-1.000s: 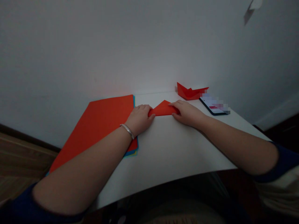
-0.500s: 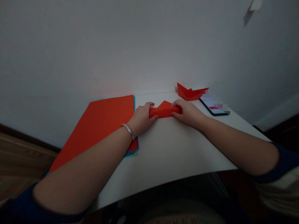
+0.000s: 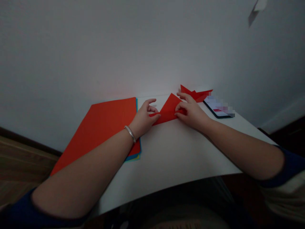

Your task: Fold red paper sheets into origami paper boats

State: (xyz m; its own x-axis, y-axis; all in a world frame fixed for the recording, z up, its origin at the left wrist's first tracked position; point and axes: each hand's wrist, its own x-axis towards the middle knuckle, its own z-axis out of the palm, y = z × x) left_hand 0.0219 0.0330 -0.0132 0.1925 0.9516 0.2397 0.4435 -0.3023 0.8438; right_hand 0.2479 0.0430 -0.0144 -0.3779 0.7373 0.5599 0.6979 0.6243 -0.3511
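Observation:
Between my hands is a folded sheet of red paper (image 3: 169,108), a triangle with its peak pointing away from me and a folded band along its near edge. My left hand (image 3: 145,118) pinches the band's left end between thumb and bent fingers, the index finger raised off it. At the right end, my right hand (image 3: 192,113) pinches the same band, with one finger lifted above the paper. A finished red paper boat (image 3: 202,96) stands just beyond my right hand, partly hidden by it.
A stack of coloured paper (image 3: 107,124), red on top with blue and yellow edges showing, lies left under my forearm. A phone (image 3: 218,108) with a lit screen rests at the right by the boat. The white table (image 3: 171,152) meets the wall (image 3: 152,47) behind.
The red paper has tilted: its triangular peak now shows taller and its near band looks narrower. Fingers of both hands have lifted, while the thumbs stay on the band.

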